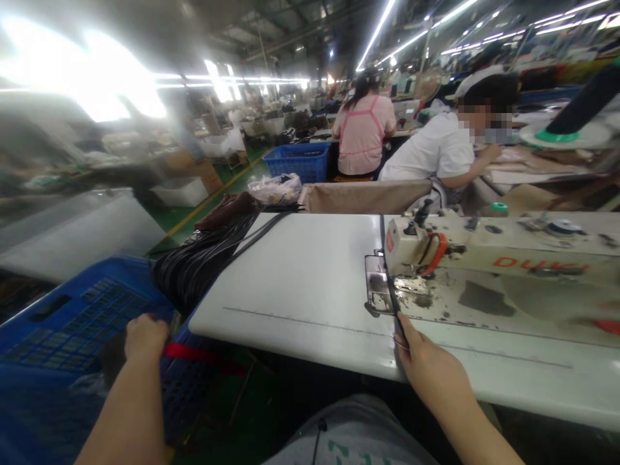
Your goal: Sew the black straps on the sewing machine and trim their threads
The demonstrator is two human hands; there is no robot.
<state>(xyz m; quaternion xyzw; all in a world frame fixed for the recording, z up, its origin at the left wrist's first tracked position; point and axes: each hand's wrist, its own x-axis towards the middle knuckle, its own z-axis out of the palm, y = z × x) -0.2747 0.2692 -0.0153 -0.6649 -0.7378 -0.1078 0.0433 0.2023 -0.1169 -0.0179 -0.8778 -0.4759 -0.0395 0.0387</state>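
Observation:
My right hand point(426, 361) pinches a narrow black strip point(394, 298) at the front of the white sewing table point(300, 284). The strip runs back past the metal plate beside the needle area of the sewing machine point(484, 252). Off the table's left end, my left hand point(146, 337) is closed at the rim of a blue basket point(116, 278), with a red band point(194, 352) beside it. What its fingers hold, if anything, is hidden.
A bundle of black strips point(188, 268) hangs over the table's left edge. Behind the table are a fabric-lined bin point(363, 197), a plastic bag point(275, 187) and another blue basket point(300, 161). Two people sit ahead, one in pink, one in white. A thread cone stands at right.

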